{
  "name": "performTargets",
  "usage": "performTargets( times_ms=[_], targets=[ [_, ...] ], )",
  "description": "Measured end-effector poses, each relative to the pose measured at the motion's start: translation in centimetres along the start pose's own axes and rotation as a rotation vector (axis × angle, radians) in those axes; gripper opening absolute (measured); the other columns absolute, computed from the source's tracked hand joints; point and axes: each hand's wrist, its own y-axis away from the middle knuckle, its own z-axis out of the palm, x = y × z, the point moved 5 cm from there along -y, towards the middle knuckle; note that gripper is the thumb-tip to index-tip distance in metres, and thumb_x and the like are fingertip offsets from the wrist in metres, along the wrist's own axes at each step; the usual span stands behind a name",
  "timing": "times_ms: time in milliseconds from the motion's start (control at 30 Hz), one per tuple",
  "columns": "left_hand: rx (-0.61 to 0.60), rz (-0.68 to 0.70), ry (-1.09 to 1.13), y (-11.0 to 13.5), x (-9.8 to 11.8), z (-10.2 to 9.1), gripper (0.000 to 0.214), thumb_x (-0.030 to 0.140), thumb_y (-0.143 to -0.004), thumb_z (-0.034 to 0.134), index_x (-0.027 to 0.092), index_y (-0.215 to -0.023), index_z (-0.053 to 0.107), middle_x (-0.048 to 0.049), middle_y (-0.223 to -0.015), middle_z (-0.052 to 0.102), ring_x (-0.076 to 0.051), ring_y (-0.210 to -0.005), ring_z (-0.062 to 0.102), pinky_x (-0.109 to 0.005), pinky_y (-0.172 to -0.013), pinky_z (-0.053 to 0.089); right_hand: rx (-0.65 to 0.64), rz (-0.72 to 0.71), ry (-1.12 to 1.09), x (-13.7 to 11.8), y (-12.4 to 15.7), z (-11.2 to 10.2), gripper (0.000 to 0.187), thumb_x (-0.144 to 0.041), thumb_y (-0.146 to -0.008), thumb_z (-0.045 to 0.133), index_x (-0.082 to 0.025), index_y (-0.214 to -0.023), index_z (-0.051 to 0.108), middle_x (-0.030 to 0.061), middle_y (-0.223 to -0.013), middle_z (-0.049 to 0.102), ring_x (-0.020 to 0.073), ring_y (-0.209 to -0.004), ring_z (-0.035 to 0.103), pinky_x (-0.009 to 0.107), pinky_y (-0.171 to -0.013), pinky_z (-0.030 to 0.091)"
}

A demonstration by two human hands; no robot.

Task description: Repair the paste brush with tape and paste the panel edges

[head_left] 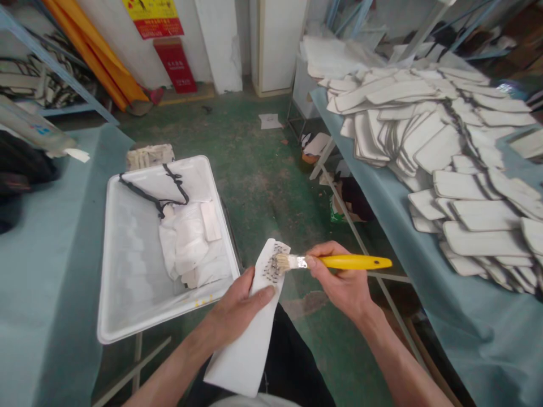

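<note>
the white tub (127,243) is the landmark here. just right of it and nearer the body, the left hand (241,308) pinches a white strip (250,345), thumb on top and fingers mostly hidden beneath. farther right of the tub, the right hand (343,277) grips a yellow-handled brush (352,262) close to its metal collar, and the bristles meet the dark-flecked patch (271,272) at the strip's far end.

the left thumb lies just beside that patch, so a wide stroke could run onto it and smudge both skin and strip; whether the bristles are wet i cannot tell. the strip seems pinched along one side only, its near end reaching over the lap, so hard pressure from the brush could bend or twist it. the left wrist is near the tub's closest corner, and a jerk of that arm might knock the rim. the pale crumpled pieces (190,237) inside the tub could catch flecks if the strip were swung over them.
</note>
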Motion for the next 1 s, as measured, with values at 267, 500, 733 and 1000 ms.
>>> performTargets(
  times_ms=[267,500,733,1000],
  targets=[
    [-0.021,-0.093,0.068,0.0,-1.4,-0.6,0.064,0.051,-0.092,0.066,0.017,-0.146,0.059,-0.0114,-0.128,0.075,-0.033,-0.111,0.067,-0.04,-0.093,0.053,0.186,0.056,-0.069,1.4,0.9,0.0,0.021,-0.034,-0.094,0.072,-0.023,-0.079,0.063,-0.0059,-0.057,0.056,0.0103,-0.047,0.05,0.021,-0.045,0.041],
    [-0.031,-0.133,0.096,0.5,-2.7,-1.3,0.062,0.049,-0.092,0.066,0.017,-0.145,0.058,-0.0092,-0.111,0.076,-0.027,-0.092,0.068,-0.035,-0.079,0.051,0.069,-0.061,0.112,0.2,2.1,1.7,0.011,-0.03,-0.1,0.066,-0.025,-0.092,0.071,-0.0025,-0.072,0.069,0.0123,-0.057,0.061,0.023,-0.053,0.047],
    [-0.038,-0.13,0.115,0.9,-3.5,-2.3,0.059,0.053,-0.094,0.067,0.02,-0.142,0.058,-0.0067,-0.104,0.076,-0.023,-0.084,0.068,-0.032,-0.072,0.049,-0.119,-0.254,0.193,-1.9,1.6,3.1,0.016,-0.027,-0.102,0.061,-0.024,-0.09,0.071,0.0,-0.078,0.077,0.0155,-0.064,0.072,0.026,-0.061,0.053],
    [-0.085,-0.081,0.169,0.5,-2.6,-2.3,0.059,0.052,-0.092,0.07,0.016,-0.138,0.058,-0.0082,-0.097,0.076,-0.026,-0.086,0.069,-0.034,-0.075,0.05,-0.31,-0.306,0.209,-3.4,1.7,3.3,0.035,-0.029,-0.105,0.051,-0.022,-0.071,0.052,-0.0053,-0.059,0.047,0.0099,-0.049,0.044,0.027,-0.052,0.032]
  ],
)
